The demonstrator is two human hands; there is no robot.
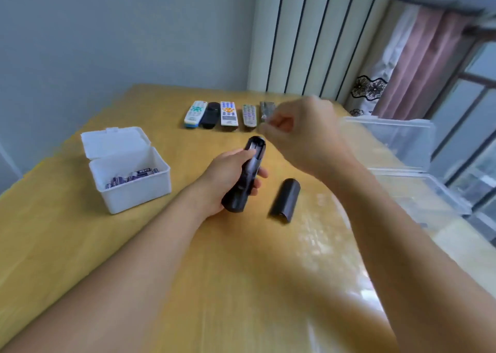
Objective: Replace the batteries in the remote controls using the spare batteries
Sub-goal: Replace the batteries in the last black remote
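L hand (228,181) grips the black remote (245,177), battery bay up and uncovered, tip aimed at 12 o'clock. At its 9 o'clock: open white box (128,189) w/ spare batteries (132,177). Row of remotes (228,114) at 12. Back cover (285,199) lies on the table (80,245) at 3. R hand (303,130) hovers at 1 o'clock, fingers curled, blurred; can't tell if it holds anything.

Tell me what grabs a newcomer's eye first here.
At the centre, the left hand grips a black remote with its battery bay open, its cover lying just right on the table. The blurred right hand hovers above. An open white box of batteries sits left.
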